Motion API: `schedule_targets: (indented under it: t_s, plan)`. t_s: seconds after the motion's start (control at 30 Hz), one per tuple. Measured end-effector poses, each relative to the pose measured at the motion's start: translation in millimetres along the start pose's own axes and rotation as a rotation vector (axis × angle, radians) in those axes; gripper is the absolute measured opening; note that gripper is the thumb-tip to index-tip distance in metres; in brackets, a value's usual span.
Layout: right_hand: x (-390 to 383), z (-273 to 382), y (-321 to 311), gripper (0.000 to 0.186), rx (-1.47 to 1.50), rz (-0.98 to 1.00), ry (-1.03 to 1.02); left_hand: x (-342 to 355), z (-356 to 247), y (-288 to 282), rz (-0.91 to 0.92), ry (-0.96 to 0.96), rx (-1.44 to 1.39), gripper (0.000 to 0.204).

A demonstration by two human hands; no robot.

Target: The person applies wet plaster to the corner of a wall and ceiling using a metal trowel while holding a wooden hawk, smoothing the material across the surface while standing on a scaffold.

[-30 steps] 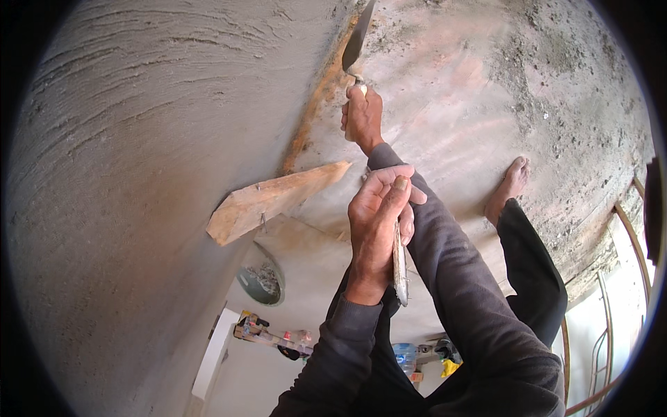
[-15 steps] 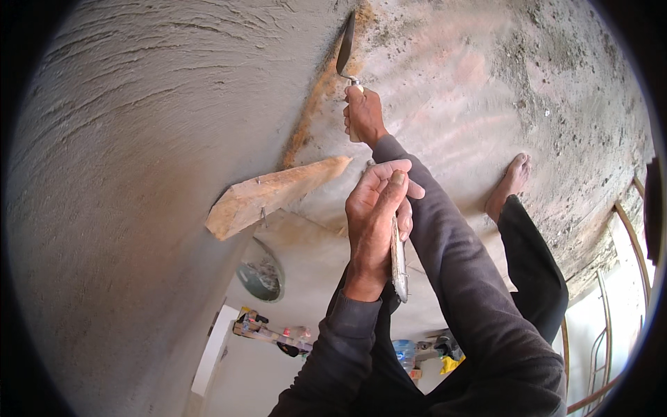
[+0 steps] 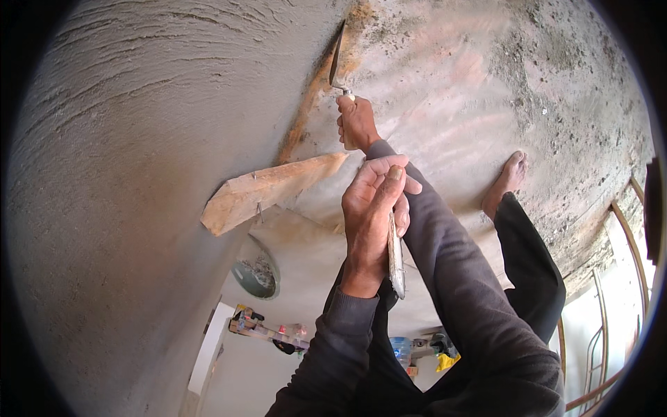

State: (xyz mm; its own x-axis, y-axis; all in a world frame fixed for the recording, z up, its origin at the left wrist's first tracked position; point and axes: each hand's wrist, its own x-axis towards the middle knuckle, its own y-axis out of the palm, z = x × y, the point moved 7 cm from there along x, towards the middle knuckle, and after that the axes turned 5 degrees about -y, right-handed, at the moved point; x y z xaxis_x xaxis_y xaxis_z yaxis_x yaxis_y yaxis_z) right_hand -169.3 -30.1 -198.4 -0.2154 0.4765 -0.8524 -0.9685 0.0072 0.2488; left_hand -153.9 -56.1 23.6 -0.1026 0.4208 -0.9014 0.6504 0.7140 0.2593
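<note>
My right hand (image 3: pixel 358 122) is wrapped round the pale handle of a trowel (image 3: pixel 336 61). The trowel's narrow metal blade lies along the joint where the grey plastered wall (image 3: pixel 139 160) meets the dusty floor (image 3: pixel 438 90), beside an orange-brown strip. Nearer to me, my left hand (image 3: pixel 375 208) is closed on a thin, worn, plaster-smeared piece (image 3: pixel 396 260) seen nearly edge-on; its kind cannot be made out. The left hand overlaps my right forearm in the picture. To its left, a rough wooden board (image 3: pixel 271 191) with a nail sticking out juts from beside the wall.
A dark green tub (image 3: pixel 256 271) with grey material in it stands below the board. Farther down are a plank (image 3: pixel 267 332) with small items, a blue bottle (image 3: pixel 401 349) and a yellow thing (image 3: pixel 447 361). My bare foot (image 3: pixel 513 175) rests at right, near curved bars (image 3: pixel 630 236).
My right hand has drawn the trowel slightly toward me and left along the joint, and the blade appears narrower. The left hand keeps its grip; the whole view has shifted a little.
</note>
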Motion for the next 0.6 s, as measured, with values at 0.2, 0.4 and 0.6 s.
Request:
schedule_targets:
  t_s: [0.2, 0.4, 0.6]
  plan:
    - [-7.7, -1.1, 0.3, 0.023, -0.001, -0.035, -0.047, -1.0, -1.2, -0.2, 0.002, 0.028, 0.009, 0.027]
    - [-13.0, -2.5, 7.5, 0.024, -0.016, 0.013, 0.031, -0.8, 3.1, -1.7, -0.015, 0.004, -0.021, 0.026]
    - [-11.6, -3.1, 12.4, 0.023, -0.135, 0.073, 0.044, -0.5, 0.4, 1.3, -0.001, 0.014, 0.003, 0.026]
